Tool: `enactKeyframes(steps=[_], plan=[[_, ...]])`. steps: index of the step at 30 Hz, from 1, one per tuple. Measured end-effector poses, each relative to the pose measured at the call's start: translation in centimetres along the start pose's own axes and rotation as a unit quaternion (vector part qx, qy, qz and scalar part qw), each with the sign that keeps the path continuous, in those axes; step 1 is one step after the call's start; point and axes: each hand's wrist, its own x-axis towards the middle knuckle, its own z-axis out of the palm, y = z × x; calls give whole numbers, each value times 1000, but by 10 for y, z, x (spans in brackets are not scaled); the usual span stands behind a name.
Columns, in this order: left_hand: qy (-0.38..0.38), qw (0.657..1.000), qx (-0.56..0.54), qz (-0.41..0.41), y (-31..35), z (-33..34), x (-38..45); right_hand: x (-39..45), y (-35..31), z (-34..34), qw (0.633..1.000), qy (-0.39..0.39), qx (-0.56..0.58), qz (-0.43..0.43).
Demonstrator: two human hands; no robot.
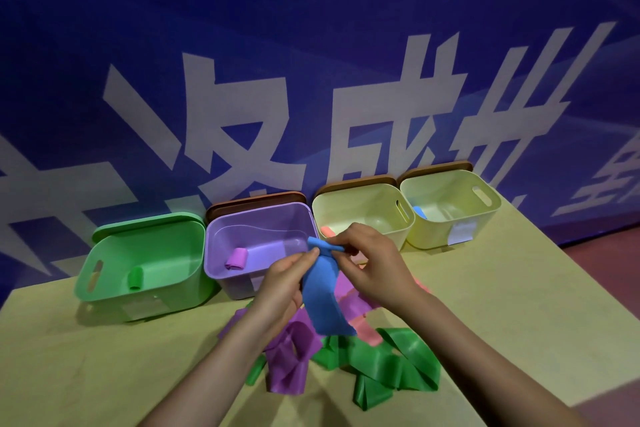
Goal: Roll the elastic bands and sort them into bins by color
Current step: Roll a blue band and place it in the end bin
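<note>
Head view: I see both hands, left (282,279) and right (372,262), pinching a blue band (325,298) over the desk (485,288), hiding loose bands (388,364). Bins (145,253) behind; wall writing includes "成".

A yellow-green table (485,305) is filling the lower frame. Four bins are sitting in a row along its far edge: a green bin (114,291) at left, a purple bin (235,282), then two pale yellow bins (398,236) (478,218). Loose purple bands (291,367), green bands (391,367) and a pink band (367,333) are lying tangled at lower centre.
</note>
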Motion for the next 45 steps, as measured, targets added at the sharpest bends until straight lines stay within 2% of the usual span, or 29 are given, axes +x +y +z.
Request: enactKeyframes(steps=[7, 13, 16, 19, 21, 25, 27, 30, 36, 38, 42, 45], plan=[[23, 998, -58, -7, 9, 2, -2, 5, 7, 0, 992, -71, -74, -71], [22, 1000, -23, -1, 6, 0, 2, 14, 6, -11, 987, -132, -53, -78], [2, 999, -33, 4, 7, 3, 1, 15, 8, -18, 988, -145, 54, -3], [-9, 999, -23, 25, 13, 3, 2, 13, 5, -21, 953, -131, 238, 136], [-22, 999, -4, 40, 16, 3, 1, 11, 0, -13, 935, -84, 295, 176], [-16, 997, 36, 61, 18, 5, -2, 13, -6, 3, 917, -20, 324, 234], [5, 996, 48, 70, 17, 5, -2, 17, -7, 5, 911, -17, 311, 271], [36, 993, 73, 85, 18, 3, -5, 20, -13, 3, 937, -53, 241, 249], [56, 975, 148, 156, 16, -2, -4, 23, -21, 10, 958, -32, 209, 192], [57, 977, 130, 159, 14, -2, -3, 25, -21, 7, 943, -50, 262, 199], [45, 990, 63, 122, 14, 0, -5, 20, -15, 5, 873, -75, 424, 228], [47, 990, 55, 121, 11, 0, -4, 16, -11, 10, 853, -62, 453, 252]])
